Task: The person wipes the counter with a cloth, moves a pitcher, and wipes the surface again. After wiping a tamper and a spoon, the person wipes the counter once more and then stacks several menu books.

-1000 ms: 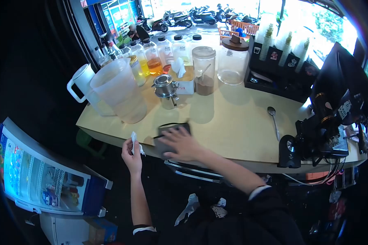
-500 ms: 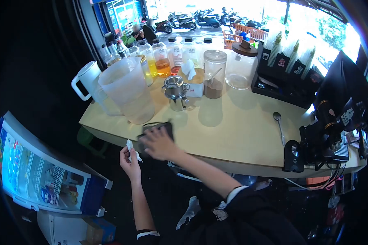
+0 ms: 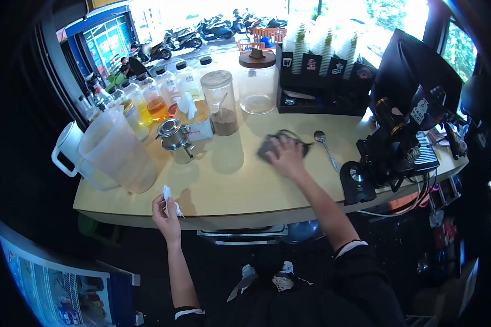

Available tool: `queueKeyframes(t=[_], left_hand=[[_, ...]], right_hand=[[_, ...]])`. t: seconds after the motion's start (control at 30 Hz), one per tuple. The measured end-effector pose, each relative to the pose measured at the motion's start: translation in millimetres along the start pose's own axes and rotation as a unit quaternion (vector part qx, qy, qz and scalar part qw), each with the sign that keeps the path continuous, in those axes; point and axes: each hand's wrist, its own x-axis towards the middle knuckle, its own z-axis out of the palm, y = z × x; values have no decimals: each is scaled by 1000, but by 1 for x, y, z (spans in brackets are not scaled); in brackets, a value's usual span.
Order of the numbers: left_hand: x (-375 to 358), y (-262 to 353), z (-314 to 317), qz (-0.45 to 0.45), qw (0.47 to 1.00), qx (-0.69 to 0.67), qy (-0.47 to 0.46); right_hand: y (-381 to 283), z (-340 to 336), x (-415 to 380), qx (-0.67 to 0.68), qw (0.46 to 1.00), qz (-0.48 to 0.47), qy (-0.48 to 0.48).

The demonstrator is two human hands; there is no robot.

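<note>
My right hand (image 3: 285,156) lies spread on a dark cloth (image 3: 268,146), pressing it against the wooden counter (image 3: 213,188). The cloth is bunched under the palm, left of a metal spoon (image 3: 326,150). At the counter's front edge, my left hand (image 3: 167,218) pinches a crumpled white tissue (image 3: 167,194). Beyond the left hand stand a metal drip filter (image 3: 174,136) on a small glass, a tissue box (image 3: 201,130) and a jar of brown powder (image 3: 224,122).
A large plastic pitcher (image 3: 117,150), a white jug (image 3: 68,144) and several syrup bottles (image 3: 157,108) stand at the left. Behind are an empty lidded jar (image 3: 258,87) and a black cup organizer (image 3: 322,103). A black machine (image 3: 384,144) occupies the right end.
My right hand has swept the dark cloth from the front edge at the left to the right side of the counter. My left hand still holds the tissue. The view has turned right.
</note>
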Motion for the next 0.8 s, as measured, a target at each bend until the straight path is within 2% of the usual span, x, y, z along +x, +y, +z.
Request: queueKeyframes(t=[0.1, 0.17, 0.23, 0.3, 0.33, 0.43, 0.47, 0.5, 0.53, 0.63, 0.7, 0.77, 0.8], left_hand=[[3, 8, 10, 5, 1000, -10, -12], [7, 9, 13, 6, 1000, -16, -25], [10, 11, 20, 6, 999, -23, -40], [12, 16, 34, 22, 997, -33, -58], [12, 16, 41, 20, 997, -36, -63], [14, 17, 53, 22, 994, -48, -96], [14, 17, 55, 24, 993, -50, -104], [14, 18, 56, 27, 992, -53, -110], [14, 18, 54, 26, 993, -41, -111], [15, 11, 38, 21, 994, -35, -104], [18, 6, 23, 20, 996, -25, -89], [23, 3, 14, 15, 997, -15, -76], [23, 3, 11, 15, 997, -13, -78]], right_hand=[[19, 7, -16, -28, 994, 95, 43], [-20, 27, -30, -56, 989, 100, 96], [-88, 15, -58, -7, 997, -39, 59], [-144, 26, -89, 67, 977, -190, 72], [-161, 26, -98, 68, 973, -218, 31], [-128, 16, -78, 113, 967, -229, -16], [-106, 7, -69, 93, 981, -168, -16], [-78, 9, -62, 67, 991, -108, 37], [-47, -1, -56, 37, 998, -53, 28], [10, -10, -75, -30, 991, 95, 89], [-9, -6, -93, -25, 990, 101, 100], [-55, 13, -98, -116, 979, 119, 119], [-86, 9, -100, -48, 993, 40, 95]])
